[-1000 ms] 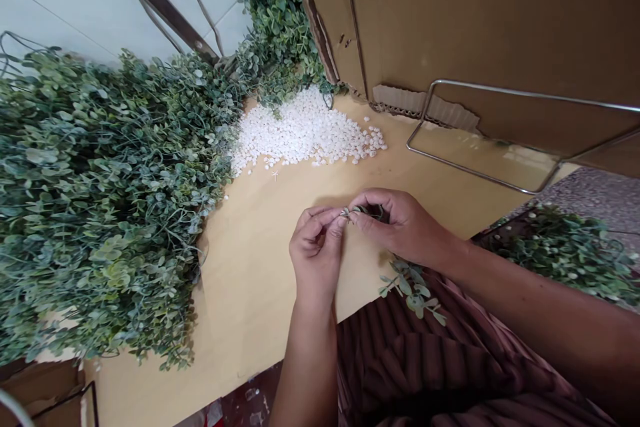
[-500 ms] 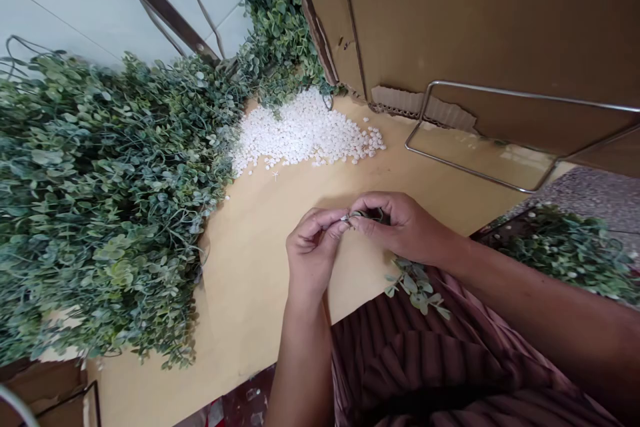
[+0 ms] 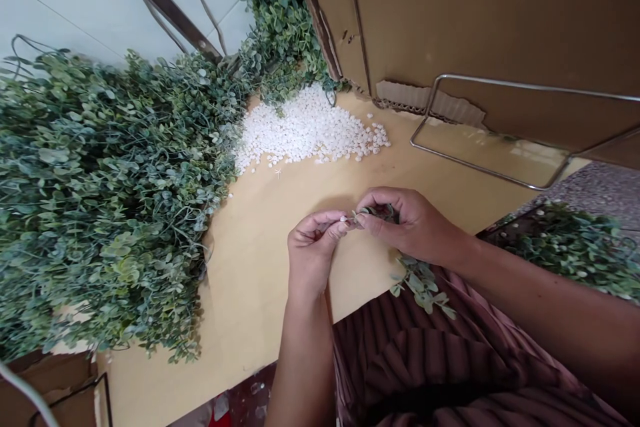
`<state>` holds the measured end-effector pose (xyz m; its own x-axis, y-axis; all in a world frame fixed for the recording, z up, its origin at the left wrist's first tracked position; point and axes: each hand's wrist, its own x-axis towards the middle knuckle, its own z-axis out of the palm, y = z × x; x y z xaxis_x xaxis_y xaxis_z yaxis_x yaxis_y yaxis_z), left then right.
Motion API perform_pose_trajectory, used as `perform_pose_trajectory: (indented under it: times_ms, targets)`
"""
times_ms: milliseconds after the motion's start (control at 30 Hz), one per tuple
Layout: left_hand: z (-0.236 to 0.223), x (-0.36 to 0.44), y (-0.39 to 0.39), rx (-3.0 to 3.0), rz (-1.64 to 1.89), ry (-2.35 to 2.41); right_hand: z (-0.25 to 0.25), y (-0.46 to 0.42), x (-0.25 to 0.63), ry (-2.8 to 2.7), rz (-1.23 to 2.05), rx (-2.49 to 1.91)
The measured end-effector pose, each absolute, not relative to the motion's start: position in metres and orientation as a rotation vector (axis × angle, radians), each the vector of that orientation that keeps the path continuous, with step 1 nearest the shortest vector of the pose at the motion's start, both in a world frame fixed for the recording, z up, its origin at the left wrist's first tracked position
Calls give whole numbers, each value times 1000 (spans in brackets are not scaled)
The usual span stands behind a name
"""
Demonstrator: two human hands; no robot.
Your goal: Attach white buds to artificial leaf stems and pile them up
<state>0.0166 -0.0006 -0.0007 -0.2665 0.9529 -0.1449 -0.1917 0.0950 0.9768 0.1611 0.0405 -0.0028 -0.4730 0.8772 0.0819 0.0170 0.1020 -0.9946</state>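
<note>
My left hand is closed, thumb and forefinger pinching a small white piece, most of it hidden by the fingertips. Beside it, my right hand grips the stem of an artificial leaf sprig, whose green leaves hang below the palm over my lap. The fingertips of both hands nearly meet above the tan board. Beyond them lies a heap of small white beads, with a few loose at its edge.
A thick mass of artificial greenery covers the left side, with more foliage at the back. A large cardboard box stands at the upper right, a bent metal wire frame before it. Further greenery sits at the right.
The right hand has shifted slightly right with the sprig, so a little more of the stem shows between the fingertips. The view has moved slightly.
</note>
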Motion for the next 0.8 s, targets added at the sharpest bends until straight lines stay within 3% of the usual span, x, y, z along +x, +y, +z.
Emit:
perform_pose_trajectory:
  times_ms: [800]
  targets:
    - [-2, 25, 2, 775, 1418, 1400, -1, 39, 160, -1620, 1384, -961]
